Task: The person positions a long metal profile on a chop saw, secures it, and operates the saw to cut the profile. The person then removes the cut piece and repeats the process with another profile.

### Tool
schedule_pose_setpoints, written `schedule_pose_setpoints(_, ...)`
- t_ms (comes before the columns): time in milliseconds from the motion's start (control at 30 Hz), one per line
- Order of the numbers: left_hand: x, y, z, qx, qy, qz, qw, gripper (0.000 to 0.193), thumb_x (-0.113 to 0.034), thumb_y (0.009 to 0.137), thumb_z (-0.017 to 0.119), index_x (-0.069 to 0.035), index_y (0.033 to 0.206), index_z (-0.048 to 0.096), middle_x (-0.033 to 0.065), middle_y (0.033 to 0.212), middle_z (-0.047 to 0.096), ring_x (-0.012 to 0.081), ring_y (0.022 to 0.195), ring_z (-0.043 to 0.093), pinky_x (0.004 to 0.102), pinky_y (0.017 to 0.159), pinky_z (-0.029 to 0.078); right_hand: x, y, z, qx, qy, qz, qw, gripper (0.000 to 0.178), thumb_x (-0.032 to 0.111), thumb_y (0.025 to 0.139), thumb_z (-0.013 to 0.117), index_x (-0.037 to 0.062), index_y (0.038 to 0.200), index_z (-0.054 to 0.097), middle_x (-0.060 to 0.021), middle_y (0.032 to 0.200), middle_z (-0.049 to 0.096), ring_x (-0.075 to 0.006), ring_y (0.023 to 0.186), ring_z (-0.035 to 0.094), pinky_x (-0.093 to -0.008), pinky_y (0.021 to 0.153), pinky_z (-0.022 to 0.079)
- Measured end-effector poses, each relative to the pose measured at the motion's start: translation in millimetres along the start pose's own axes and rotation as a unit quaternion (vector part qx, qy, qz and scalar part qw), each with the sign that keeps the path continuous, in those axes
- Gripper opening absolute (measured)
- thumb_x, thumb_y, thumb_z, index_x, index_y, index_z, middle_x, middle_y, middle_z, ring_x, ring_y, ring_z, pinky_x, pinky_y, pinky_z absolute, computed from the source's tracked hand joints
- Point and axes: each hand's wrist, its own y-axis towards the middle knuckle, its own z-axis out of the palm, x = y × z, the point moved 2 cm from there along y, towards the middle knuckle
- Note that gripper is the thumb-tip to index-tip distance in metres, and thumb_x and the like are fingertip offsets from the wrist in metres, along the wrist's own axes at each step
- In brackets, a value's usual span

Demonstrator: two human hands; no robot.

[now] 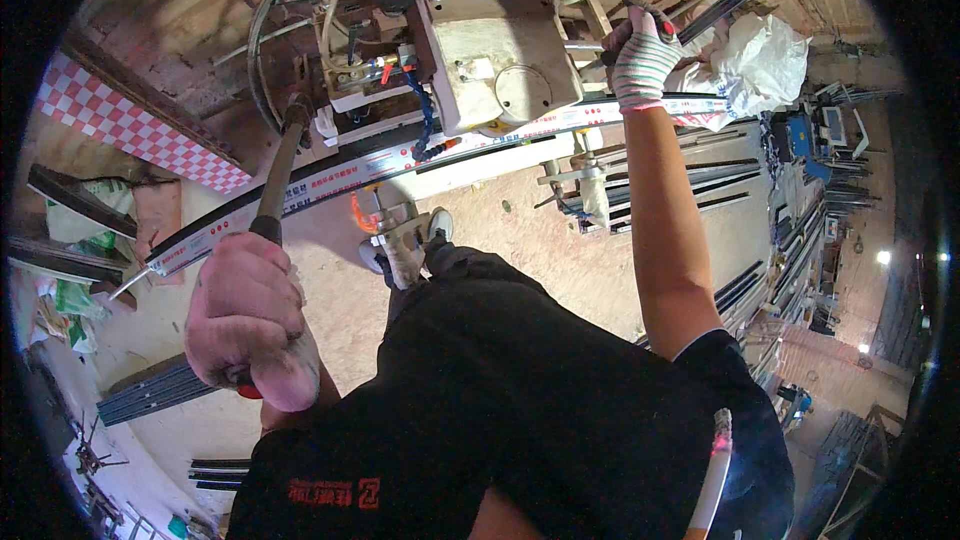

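Observation:
My left hand point(250, 320), in a pinkish work glove, is closed round the grip of a long metal lever point(283, 165). That lever runs up to the left side of a cream-coloured machine point(490, 50). Farther off to the right, my right hand point(643, 62) wears a striped knit glove. Its fingers wrap a dark handle point(662, 28) with a red spot, beside the machine. A long profile bar point(340, 178), covered in white printed film, lies across under the machine's housing. Where the bar meets the inside of the machine is hidden.
A blue segmented hose point(420, 105) and air fittings point(390, 65) sit on the machine's left. A clamp point(590, 180) stands beneath the bar. Dark profiles point(155, 390) lie at left, more point(700, 180) at right. A white plastic bag point(765, 60) is beyond my right hand. A lit cigarette point(712, 480) shows close by.

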Motion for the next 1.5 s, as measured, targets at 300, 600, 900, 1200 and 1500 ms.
schedule_pose_setpoints(300, 10, 1, -7, 0.087, -0.025, 0.055, 0.994, 0.042, -0.049, 0.094, 0.072, -0.012, 0.084, 0.056, -0.0032, 0.068, 0.059, 0.0153, 0.062, 0.056, 0.0357, 0.064, 0.049, -8, 6, 1, -0.067, 0.034, -0.022, 0.997, 0.013, 0.011, 0.09, 0.069, 0.0069, 0.08, 0.063, 0.0, 0.062, 0.054, -0.0121, 0.047, 0.048, -0.0314, 0.045, 0.043)
schedule_pose_setpoints(600, 7, -4, -5, 0.067, -0.015, 0.059, 0.996, 0.038, -0.044, 0.094, 0.073, -0.013, 0.084, 0.054, -0.0034, 0.068, 0.059, 0.0139, 0.06, 0.054, 0.033, 0.059, 0.046, -13, 15, -3, -0.07, 0.016, -0.01, 0.997, 0.014, 0.012, 0.09, 0.068, 0.0062, 0.078, 0.064, -0.0012, 0.061, 0.056, -0.013, 0.047, 0.05, -0.0305, 0.043, 0.043)
schedule_pose_setpoints(900, 11, -11, -13, 0.043, -0.001, 0.062, 0.997, 0.037, -0.043, 0.092, 0.074, -0.014, 0.081, 0.053, -0.0037, 0.068, 0.057, 0.0134, 0.059, 0.054, 0.0327, 0.059, 0.046, -7, 13, -7, -0.058, 0.021, -0.016, 0.998, 0.027, 0.012, 0.093, 0.063, 0.0067, 0.068, 0.055, -0.0056, 0.054, 0.05, -0.0181, 0.039, 0.047, -0.0355, 0.039, 0.042)
schedule_pose_setpoints(1200, 10, -22, -24, 0.118, -0.02, 0.071, 0.99, 0.038, -0.045, 0.093, 0.075, -0.012, 0.088, 0.056, -0.0014, 0.075, 0.061, 0.0146, 0.065, 0.058, 0.0333, 0.06, 0.048, -10, 18, -9, -0.045, 0.001, -0.018, 0.999, 0.029, 0.013, 0.095, 0.062, 0.0078, 0.067, 0.053, -0.0045, 0.051, 0.049, -0.0183, 0.038, 0.046, -0.036, 0.039, 0.043)
schedule_pose_setpoints(1500, 10, -37, -33, 0.187, -0.043, 0.086, 0.978, 0.042, -0.046, 0.086, 0.08, -0.011, 0.094, 0.059, -0.0002, 0.085, 0.061, 0.0171, 0.072, 0.058, 0.0353, 0.065, 0.05, -9, 13, -7, -0.045, -0.029, -0.022, 0.998, 0.028, 0.013, 0.096, 0.059, 0.0036, 0.07, 0.058, -0.0041, 0.052, 0.043, -0.0193, 0.041, 0.043, -0.038, 0.043, 0.042)
